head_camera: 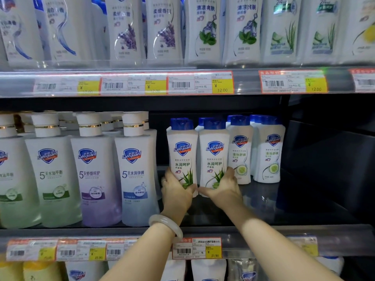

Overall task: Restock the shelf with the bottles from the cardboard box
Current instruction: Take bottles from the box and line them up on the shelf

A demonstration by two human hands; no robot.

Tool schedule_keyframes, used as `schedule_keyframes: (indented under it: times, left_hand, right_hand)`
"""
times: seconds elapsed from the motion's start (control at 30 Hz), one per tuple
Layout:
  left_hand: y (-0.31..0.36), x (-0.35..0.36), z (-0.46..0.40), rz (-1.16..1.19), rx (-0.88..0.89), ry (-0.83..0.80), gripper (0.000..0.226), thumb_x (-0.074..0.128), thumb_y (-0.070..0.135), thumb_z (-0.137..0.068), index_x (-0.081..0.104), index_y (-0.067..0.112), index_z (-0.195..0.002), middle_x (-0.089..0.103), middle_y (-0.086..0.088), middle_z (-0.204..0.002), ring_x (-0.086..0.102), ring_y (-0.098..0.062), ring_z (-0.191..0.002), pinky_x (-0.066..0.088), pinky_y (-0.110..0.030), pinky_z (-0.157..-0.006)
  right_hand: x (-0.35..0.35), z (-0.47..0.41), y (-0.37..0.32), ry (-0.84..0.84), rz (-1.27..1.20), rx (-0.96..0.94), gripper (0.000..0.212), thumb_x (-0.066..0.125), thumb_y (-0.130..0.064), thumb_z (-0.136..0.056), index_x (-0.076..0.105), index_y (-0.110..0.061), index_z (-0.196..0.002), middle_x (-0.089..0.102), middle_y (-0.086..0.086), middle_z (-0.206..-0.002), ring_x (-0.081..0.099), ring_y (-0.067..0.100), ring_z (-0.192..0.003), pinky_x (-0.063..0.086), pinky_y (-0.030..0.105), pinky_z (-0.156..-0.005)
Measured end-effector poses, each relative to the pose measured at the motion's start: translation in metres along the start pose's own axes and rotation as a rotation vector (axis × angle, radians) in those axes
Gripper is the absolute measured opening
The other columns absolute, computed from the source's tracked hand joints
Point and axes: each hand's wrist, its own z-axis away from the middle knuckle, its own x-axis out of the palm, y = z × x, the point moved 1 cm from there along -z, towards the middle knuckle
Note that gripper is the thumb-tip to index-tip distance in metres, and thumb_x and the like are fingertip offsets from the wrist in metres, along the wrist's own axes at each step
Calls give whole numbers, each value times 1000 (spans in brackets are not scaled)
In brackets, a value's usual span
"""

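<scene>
Two white Safeguard bottles with blue caps and aloe pictures stand upright side by side on the middle shelf (263, 201). My left hand (177, 190) grips the base of the left aloe bottle (182, 151). My right hand (222, 188) grips the base of the right aloe bottle (214, 153). Both bottles sit a little forward of the row behind them. A pale bangle is on my left wrist. The cardboard box is not in view.
Cucumber-label bottles (267, 151) stand just right of my hands, with dark bare shelf beyond them. Tall white-capped bottles (134, 169) fill the shelf to the left. An upper shelf of white bottles and a price-tag rail (200, 84) hang above.
</scene>
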Motion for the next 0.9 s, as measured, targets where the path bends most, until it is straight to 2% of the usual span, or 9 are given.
schedule_keyframes:
  times: [0.13, 0.23, 0.33, 0.47, 0.53, 0.67, 0.8, 0.9]
  left_hand:
    - [8, -4, 7, -63, 21, 33, 90, 78, 18, -72, 22, 12, -142, 35, -15, -137, 37, -31, -131, 36, -49, -109]
    - [21, -10, 19, -116, 104, 62, 97, 79, 17, -71, 17, 9, -145, 30, -16, -141, 33, -32, -133, 33, -47, -112]
    - [33, -17, 38, -131, 160, 51, 83, 79, 15, -70, 31, 10, -138, 33, -13, -139, 38, -29, -129, 36, -44, -110]
    - [36, -36, 77, -341, 234, -54, 64, 69, 17, -80, 40, 13, -137, 34, -9, -142, 39, -28, -130, 38, -36, -108]
    - [29, -51, 103, -414, 288, -34, 56, 64, 13, -82, 44, 12, -135, 38, -11, -139, 42, -29, -126, 39, -36, -107]
    - [1, -87, 161, -537, 365, 90, 45, 62, 8, -81, 55, 7, -126, 50, -12, -130, 45, -29, -121, 39, -36, -103]
    - [-56, -138, 224, -668, 231, 176, 39, 66, 4, -77, 60, 0, -115, 56, -19, -122, 50, -39, -113, 40, -41, -95]
    - [-99, -188, 273, -784, 18, 200, 44, 61, 11, -85, 52, 8, -127, 49, -11, -130, 42, -32, -121, 36, -36, -100]
  right_hand:
    - [-10, 3, 2, 17, -39, -1, 96, 84, -30, -66, 24, -10, -139, 42, 15, -134, 42, 32, -129, 41, 43, -105]
    - [-23, 12, 2, 47, -1, -70, 98, 81, -28, -71, 19, -9, -144, 36, 16, -140, 36, 33, -133, 35, 41, -108]
    - [-37, 27, 1, 67, 158, -175, 88, 75, -31, -77, 22, -9, -144, 35, 16, -141, 36, 33, -132, 37, 41, -106]
    - [-56, 53, -11, 0, 436, -278, 64, 69, -30, -83, 36, -11, -134, 34, 15, -139, 37, 33, -128, 40, 40, -100]
    - [-57, 73, -16, -35, 485, -370, 63, 67, -25, -84, 36, -9, -136, 32, 16, -141, 35, 34, -129, 39, 40, -101]
    - [-42, 134, -21, -51, 472, -616, 50, 64, -20, -86, 43, -4, -129, 40, 17, -133, 41, 36, -123, 40, 40, -98]
    - [5, 208, -16, -252, 446, -779, 43, 59, -22, -89, 45, -7, -126, 41, 15, -131, 40, 36, -122, 39, 41, -95]
    - [52, 267, -16, -476, 476, -863, 49, 60, -24, -89, 42, -6, -131, 38, 16, -136, 36, 37, -127, 38, 43, -100]
